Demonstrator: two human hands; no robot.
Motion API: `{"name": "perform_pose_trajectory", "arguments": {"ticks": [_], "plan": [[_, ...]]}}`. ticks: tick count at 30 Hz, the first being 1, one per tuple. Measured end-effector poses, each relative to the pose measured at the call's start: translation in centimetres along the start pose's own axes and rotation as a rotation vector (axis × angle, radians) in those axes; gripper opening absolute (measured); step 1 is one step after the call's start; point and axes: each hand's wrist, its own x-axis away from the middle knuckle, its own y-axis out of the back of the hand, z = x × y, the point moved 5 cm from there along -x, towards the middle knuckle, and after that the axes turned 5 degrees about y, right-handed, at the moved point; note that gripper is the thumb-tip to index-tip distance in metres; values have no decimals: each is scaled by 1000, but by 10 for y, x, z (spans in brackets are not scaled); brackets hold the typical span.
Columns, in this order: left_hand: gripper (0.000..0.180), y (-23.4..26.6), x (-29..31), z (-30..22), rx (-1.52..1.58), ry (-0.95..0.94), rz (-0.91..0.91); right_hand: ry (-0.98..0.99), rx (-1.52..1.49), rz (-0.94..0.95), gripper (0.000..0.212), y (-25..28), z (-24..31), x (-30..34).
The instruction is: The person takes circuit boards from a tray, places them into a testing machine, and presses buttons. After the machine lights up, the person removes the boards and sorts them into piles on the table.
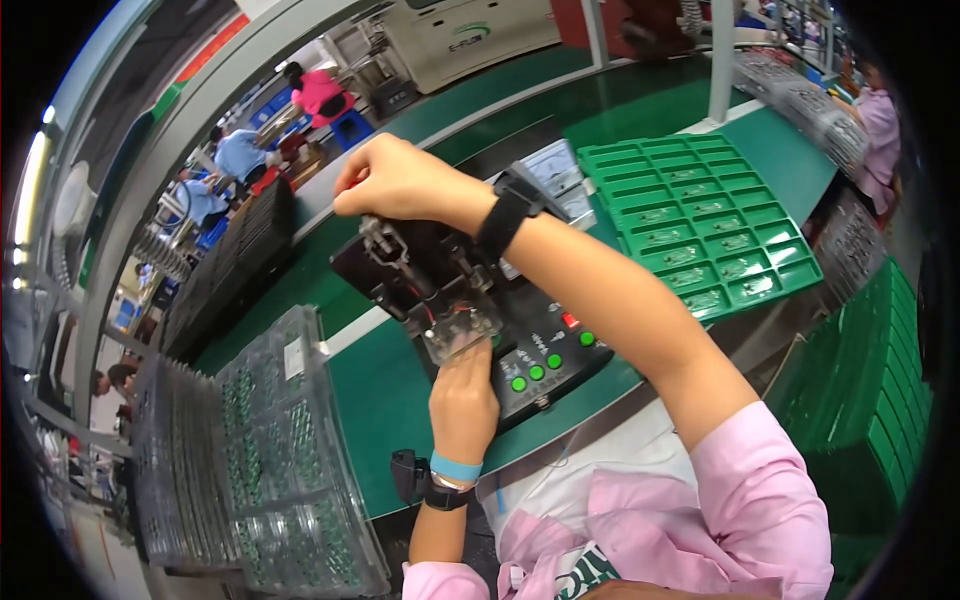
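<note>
My right hand (400, 178) is raised and closed in a fist at the top of a toggle clamp (384, 246); its lever is mostly hidden inside the fingers. The clamp belongs to a black test fixture (515, 395) with a row of round green buttons on its front. My left hand (465, 400) reaches into the fixture from the front, its fingertips under or behind a clear plate (462, 335). Whether those fingers hold anything is hidden by the plate and glare.
Right of the fixture lies a green compartment tray (700, 225) with small circuit boards in several cells. Clear plastic trays (295, 450) with green boards stand at the left. Green trays (850, 400) are stacked at the right. Several people work beyond the bench.
</note>
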Motion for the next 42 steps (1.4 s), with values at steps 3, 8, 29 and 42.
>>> {"name": "perform_pose_trajectory", "arguments": {"ticks": [3,8,29,42], "plan": [[42,4,4,-4,-111,24,74,-1,16,-1,29,0,-2,1],[61,6,6,-9,-118,47,194,-35,80,-15,31,1,-4,5],[47,3,59,-29,53,135,121,311,119,-276,41,4,41,36],[38,26,45,46,401,402,-138,99,484,-63,43,11,19,265]]}}
